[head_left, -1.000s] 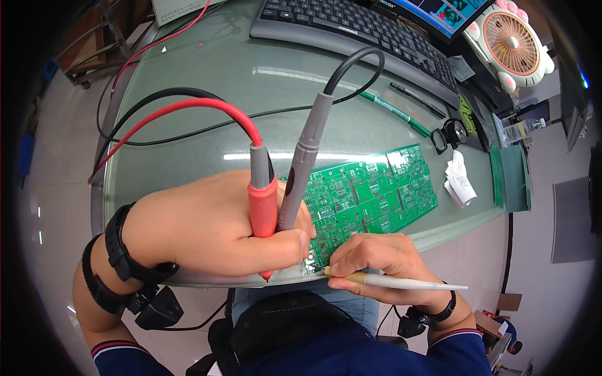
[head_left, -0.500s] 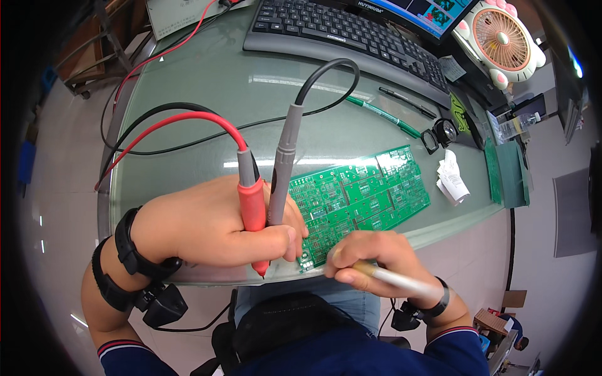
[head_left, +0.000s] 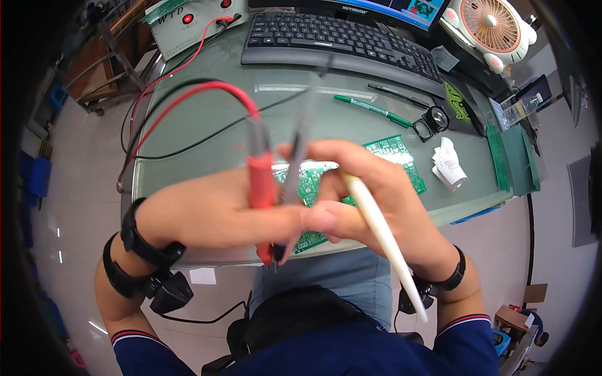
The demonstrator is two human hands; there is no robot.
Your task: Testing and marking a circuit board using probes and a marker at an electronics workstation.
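Pale green glass tabletop (head_left: pixel 194 163) lies under everything, and on it, partly hidden by my hands, sits the flat green printed circuit panel (head_left: pixel 401 156). Above its left half, my left hand (head_left: pixel 207 210) stays closed around the red-bodied test probe (head_left: pixel 262 182), with the blurred grey test probe (head_left: pixel 301 144) upright beside it. My right hand (head_left: pixel 395 200) is half curled, pinning the slim white-and-cream pen-shaped tool (head_left: pixel 382 238) against the fingers, its tail slanting toward me. My right fingertips are at the grey probe; whether they grip it, I cannot tell.

To manage this well, I'd judge, I should pinch probes by their sleeves, hold the metal points clear of the panel so nothing scratches, and keep the white tool tucked away from both leads.

Half a second ago my right hand was at the panel's near edge, apart from the left; now it has risen and the thumbs meet over the panel.

Beyond the panel lie the green capped pen (head_left: pixel 373 111) and the black keyboard (head_left: pixel 338 47); to its right, crumpled white paper (head_left: pixel 448 164).
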